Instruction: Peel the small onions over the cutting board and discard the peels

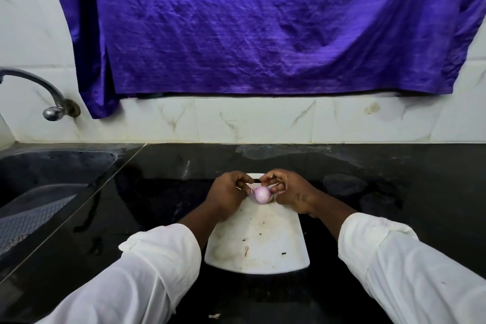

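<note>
Pinching one onion (262, 194) above the cutting board (256, 242), both hands' grip; sink (39, 173) leftward.

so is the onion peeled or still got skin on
Mostly peeled: the onion shows smooth pink flesh, with a strip of skin hanging at its left by the left hand. Its underside is hidden.

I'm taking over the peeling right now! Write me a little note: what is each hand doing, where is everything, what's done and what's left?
Left hand: grip closed on a strip of peel at the onion's left side.
Right hand: fingers pinch the onion's right end.
Onion: held between both hands at the far end of the white cutting board, pink and mostly bare.
Done: most of the skin looks off.
Left: pull away the last peel, then discard it, plus the peel scrap on the black counter near you. No other onions are in view.
</note>
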